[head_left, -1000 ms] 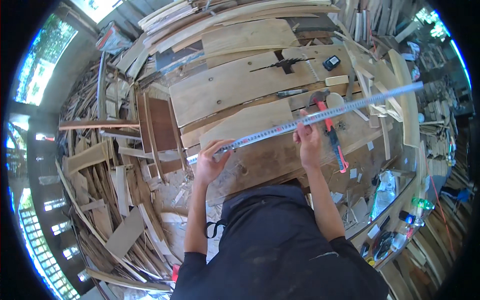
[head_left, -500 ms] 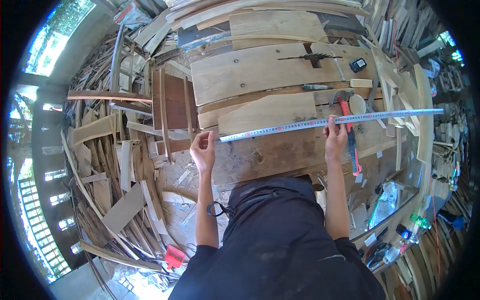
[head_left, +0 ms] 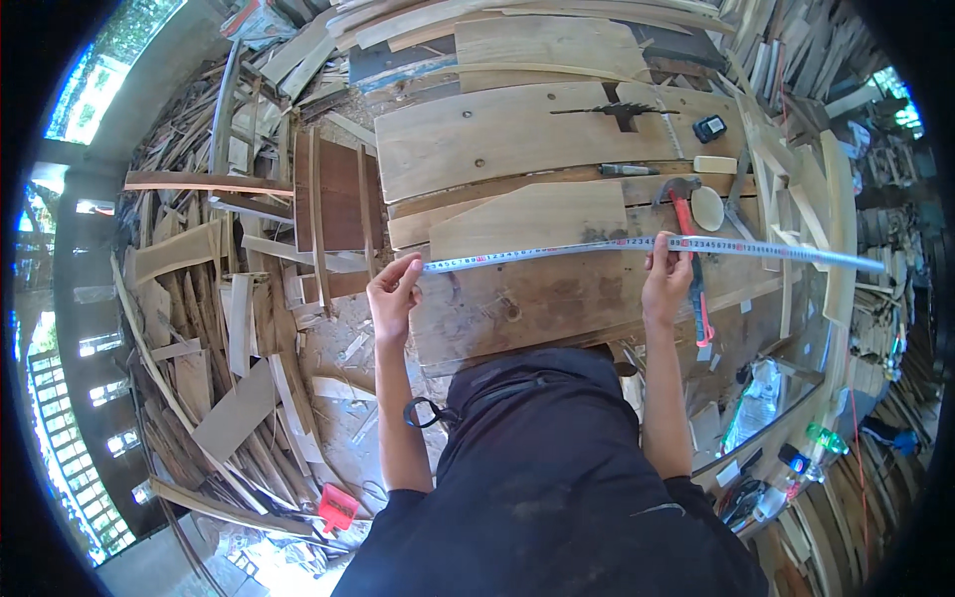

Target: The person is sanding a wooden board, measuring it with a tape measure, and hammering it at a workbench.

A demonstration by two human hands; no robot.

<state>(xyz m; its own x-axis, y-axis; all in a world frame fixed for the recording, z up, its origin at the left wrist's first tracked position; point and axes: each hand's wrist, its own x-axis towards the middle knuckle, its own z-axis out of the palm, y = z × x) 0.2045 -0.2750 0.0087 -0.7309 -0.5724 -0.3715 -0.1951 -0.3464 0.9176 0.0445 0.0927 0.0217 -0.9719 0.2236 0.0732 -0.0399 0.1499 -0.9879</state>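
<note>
A long white measuring tape strip (head_left: 537,252) with dark and red markings stretches between my hands, above the wooden workbench top (head_left: 557,308). Thumb and forefinger of my left hand (head_left: 394,298) are closed on its left end. My right hand (head_left: 665,289) pinches the strip farther along, and the free end runs on to the right, bending slightly down. Beneath the strip, beside my right hand, lies a hammer (head_left: 682,211) with a red and black handle. A pale board with a slanted edge (head_left: 547,217) lies just beyond the strip.
Farther back are a long board (head_left: 428,149) with a dark cross-shaped mark, a dark marker pen (head_left: 627,170), a small black device (head_left: 710,128) and a pale oval piece (head_left: 707,209). Wood scraps (head_left: 199,298) pile up at left. A red dustpan-like object (head_left: 338,507) lies lower left.
My left hand has closed on the strip's left end, where it was just apart from it before. The strip has slid left through my right hand, and its right end has dropped lower.
</note>
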